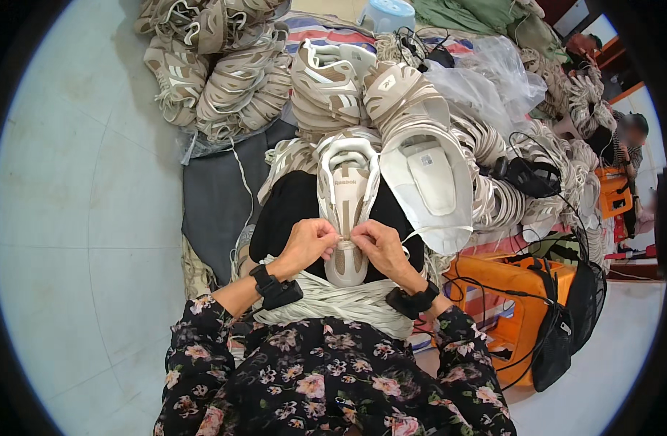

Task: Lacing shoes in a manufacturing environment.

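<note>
A beige and brown shoe upper [348, 189] lies lengthwise over the black cloth [286, 207] on my lap, its toe towards me. Both hands meet at the lower end of its tongue. My left hand [308, 244] pinches a pale shoelace [346, 238] from the left side. Thumb and forefinger of my right hand [384, 251] close on the same shoelace from the right, and a loose length trails away past that hand. The lace crosses the upper there; my fingers partly hide the eyelets. Below the toe, a thick bundle of pale laces [340, 299] rests across my lap.
Stacks of similar uppers [326, 87] stand just beyond, with more piled at the far left. White nested shoe pieces [431, 182] lie to the right. An orange plastic stool [519, 291] with a black bag [555, 341] and cables is at my right. Another person [630, 138] sits far right.
</note>
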{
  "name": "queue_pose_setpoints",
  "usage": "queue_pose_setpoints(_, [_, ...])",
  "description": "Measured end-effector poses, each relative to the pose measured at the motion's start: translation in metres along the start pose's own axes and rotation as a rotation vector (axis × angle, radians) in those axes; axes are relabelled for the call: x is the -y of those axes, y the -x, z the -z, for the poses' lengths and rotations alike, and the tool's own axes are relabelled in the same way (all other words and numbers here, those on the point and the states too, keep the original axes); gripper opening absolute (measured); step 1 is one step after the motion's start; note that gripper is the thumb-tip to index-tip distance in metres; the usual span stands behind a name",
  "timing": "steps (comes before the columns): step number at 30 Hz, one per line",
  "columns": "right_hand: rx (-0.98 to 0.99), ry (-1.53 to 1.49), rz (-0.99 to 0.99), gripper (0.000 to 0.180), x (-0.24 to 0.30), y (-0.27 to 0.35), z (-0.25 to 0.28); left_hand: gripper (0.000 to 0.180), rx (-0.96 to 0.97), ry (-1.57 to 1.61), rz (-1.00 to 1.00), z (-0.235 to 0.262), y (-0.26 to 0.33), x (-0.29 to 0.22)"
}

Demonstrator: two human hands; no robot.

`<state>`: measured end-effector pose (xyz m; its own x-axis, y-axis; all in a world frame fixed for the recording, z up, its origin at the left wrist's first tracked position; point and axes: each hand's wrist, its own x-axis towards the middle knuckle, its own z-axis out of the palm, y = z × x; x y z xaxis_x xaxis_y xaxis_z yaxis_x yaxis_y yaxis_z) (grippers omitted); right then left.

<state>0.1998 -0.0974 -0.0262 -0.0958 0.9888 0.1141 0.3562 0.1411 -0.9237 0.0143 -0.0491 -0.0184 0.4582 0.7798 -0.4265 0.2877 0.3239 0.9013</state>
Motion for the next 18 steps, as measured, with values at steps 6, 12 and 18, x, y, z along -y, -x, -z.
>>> queue_pose_setpoints(6, [0.076, -0.062, -0.163, 0.009, 0.011, -0.005, 0.004, 0.017, 0.047, -0.419, -0.311, -0.005, 0.005, -0.013])
queue_pose_setpoints(12, [0.228, -0.093, -0.243, 0.011, 0.019, -0.014, 0.017, 0.016, -0.029, -0.680, -0.746, -0.001, 0.000, -0.006])
queue_pose_setpoints(18, [0.404, 0.068, -0.218, 0.018, -0.003, -0.010, 0.054, 0.020, -0.616, -1.183, -0.348, 0.173, 0.046, 0.038])
